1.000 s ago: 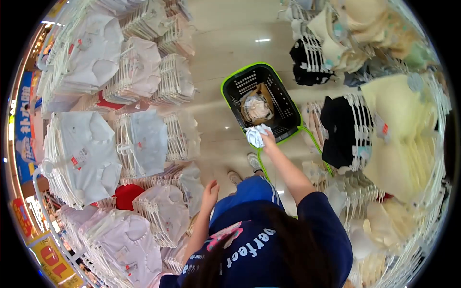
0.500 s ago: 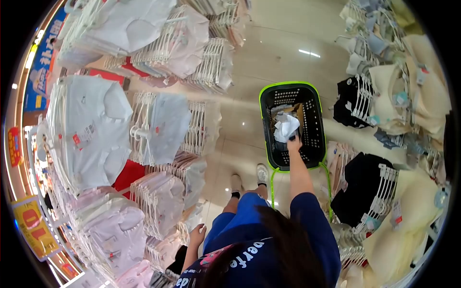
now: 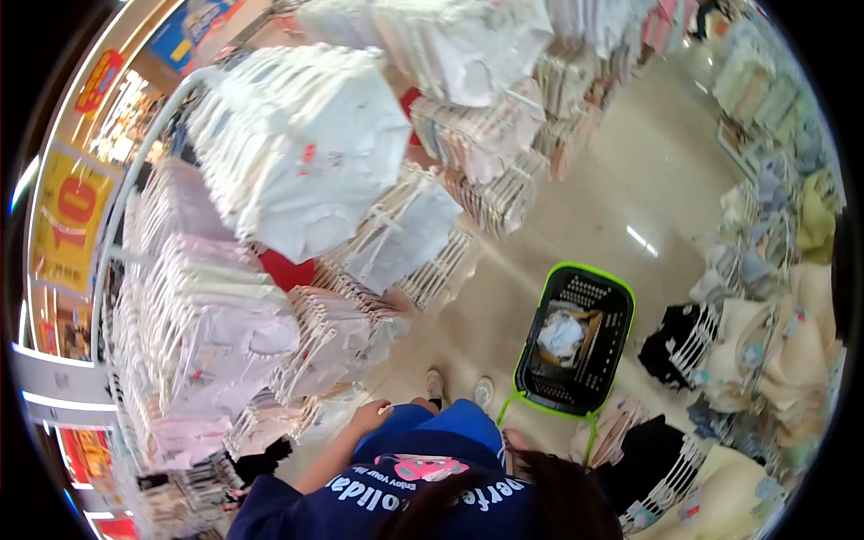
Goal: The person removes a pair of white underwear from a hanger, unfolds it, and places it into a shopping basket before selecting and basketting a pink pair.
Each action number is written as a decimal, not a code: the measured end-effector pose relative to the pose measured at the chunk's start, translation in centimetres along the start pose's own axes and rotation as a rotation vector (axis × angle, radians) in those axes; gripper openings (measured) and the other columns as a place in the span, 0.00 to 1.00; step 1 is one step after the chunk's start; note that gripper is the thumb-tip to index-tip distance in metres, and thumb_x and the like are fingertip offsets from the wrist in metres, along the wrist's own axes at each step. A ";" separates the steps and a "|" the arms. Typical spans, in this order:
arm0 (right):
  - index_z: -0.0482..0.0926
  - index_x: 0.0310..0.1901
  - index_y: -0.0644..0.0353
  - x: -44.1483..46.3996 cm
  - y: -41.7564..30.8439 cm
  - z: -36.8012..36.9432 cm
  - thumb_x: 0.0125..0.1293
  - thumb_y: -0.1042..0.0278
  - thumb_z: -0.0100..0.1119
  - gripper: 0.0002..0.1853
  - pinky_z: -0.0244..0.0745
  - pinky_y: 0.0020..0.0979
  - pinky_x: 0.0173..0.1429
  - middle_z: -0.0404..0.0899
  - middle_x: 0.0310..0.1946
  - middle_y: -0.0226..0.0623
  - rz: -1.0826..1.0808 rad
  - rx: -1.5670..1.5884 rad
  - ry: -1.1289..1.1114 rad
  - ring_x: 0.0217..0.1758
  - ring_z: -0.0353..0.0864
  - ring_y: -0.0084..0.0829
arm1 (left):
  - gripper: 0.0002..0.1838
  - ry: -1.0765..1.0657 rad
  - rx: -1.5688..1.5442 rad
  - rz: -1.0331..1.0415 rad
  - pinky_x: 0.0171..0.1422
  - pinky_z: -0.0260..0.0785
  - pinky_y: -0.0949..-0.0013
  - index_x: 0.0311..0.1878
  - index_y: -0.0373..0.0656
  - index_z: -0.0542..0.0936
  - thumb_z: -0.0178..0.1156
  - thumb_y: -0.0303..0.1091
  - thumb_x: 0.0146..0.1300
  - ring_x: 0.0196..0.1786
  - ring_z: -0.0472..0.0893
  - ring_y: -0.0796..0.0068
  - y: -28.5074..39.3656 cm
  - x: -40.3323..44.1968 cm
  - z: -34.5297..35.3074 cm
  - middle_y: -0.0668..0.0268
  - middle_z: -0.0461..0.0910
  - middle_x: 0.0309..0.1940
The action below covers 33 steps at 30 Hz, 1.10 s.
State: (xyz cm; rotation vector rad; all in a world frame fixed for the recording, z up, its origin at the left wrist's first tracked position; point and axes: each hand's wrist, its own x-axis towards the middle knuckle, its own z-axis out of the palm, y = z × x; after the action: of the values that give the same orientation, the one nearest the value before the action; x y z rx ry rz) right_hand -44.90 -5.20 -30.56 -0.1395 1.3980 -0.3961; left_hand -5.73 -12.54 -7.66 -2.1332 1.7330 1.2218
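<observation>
My left hand (image 3: 370,418) hangs beside my blue shorts, near the racked garments on the left. It looks empty, with fingers loosely extended. A bit of skin, apparently my right hand (image 3: 517,440), shows by the right edge of the shorts; hair hides most of it and its fingers cannot be made out. On the floor ahead to the right stands a black shopping basket (image 3: 617,346) with a lime-green rim, its green handle folded down toward me. Inside lie a crumpled white item (image 3: 562,334) and a brown cardboard piece (image 3: 591,335). Neither hand touches the basket.
Close on my left, racks hold pale underwear (image 3: 306,166) on white hangers, with a yellow price sign (image 3: 72,216) beyond. Along the right hang beige garments (image 3: 742,337) and black garments (image 3: 679,346). A tiled aisle (image 3: 621,211) runs between them.
My right hand has let go of the white item and drawn back from the basket toward my body. The view has turned left, so the basket appears lower and farther right.
</observation>
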 end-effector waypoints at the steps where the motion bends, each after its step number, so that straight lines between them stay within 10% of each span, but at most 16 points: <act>1: 0.70 0.28 0.57 0.7 1.6 -0.6 0.57 0.66 0.47 0.05 0.63 0.31 0.22 0.68 0.22 0.34 0.005 0.047 0.020 0.21 0.67 0.29 | 0.23 0.009 0.018 0.023 0.55 0.68 0.61 0.50 0.45 0.77 0.51 0.51 0.59 0.50 0.77 0.57 0.3 0.4 0.0 0.56 0.79 0.46; 14: 0.71 0.46 0.50 -2.3 -12.9 -4.0 0.60 0.62 0.55 0.12 0.76 0.39 0.34 0.78 0.34 0.37 -0.176 0.144 0.261 0.33 0.78 0.37 | 0.21 0.256 0.017 0.197 0.49 0.69 0.54 0.53 0.46 0.74 0.50 0.49 0.61 0.48 0.76 0.56 6.0 3.2 -4.9 0.58 0.76 0.47; 24: 0.72 0.45 0.54 -4.6 -22.4 12.8 0.65 0.63 0.53 0.10 0.75 0.26 0.32 0.78 0.33 0.33 -0.479 -0.205 -0.019 0.31 0.79 0.28 | 0.19 0.722 -0.231 0.311 0.44 0.70 0.57 0.57 0.48 0.69 0.49 0.41 0.63 0.43 0.76 0.54 2.9 -3.9 -11.4 0.57 0.75 0.45; 33: 0.73 0.48 0.57 -5.2 -20.4 27.2 0.64 0.66 0.54 0.12 0.73 0.25 0.29 0.78 0.34 0.35 -0.463 -0.608 -0.278 0.29 0.78 0.27 | 0.16 1.225 -0.282 0.269 0.26 0.66 0.63 0.50 0.44 0.72 0.57 0.31 0.57 0.21 0.73 0.61 -2.9 -13.7 -14.3 0.63 0.73 0.19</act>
State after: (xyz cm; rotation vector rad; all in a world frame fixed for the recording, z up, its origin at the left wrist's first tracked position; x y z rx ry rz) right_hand -22.79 -25.95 -14.28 -0.9918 1.1643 -0.3028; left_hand 3.77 -9.16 9.67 -3.2404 2.3553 0.0180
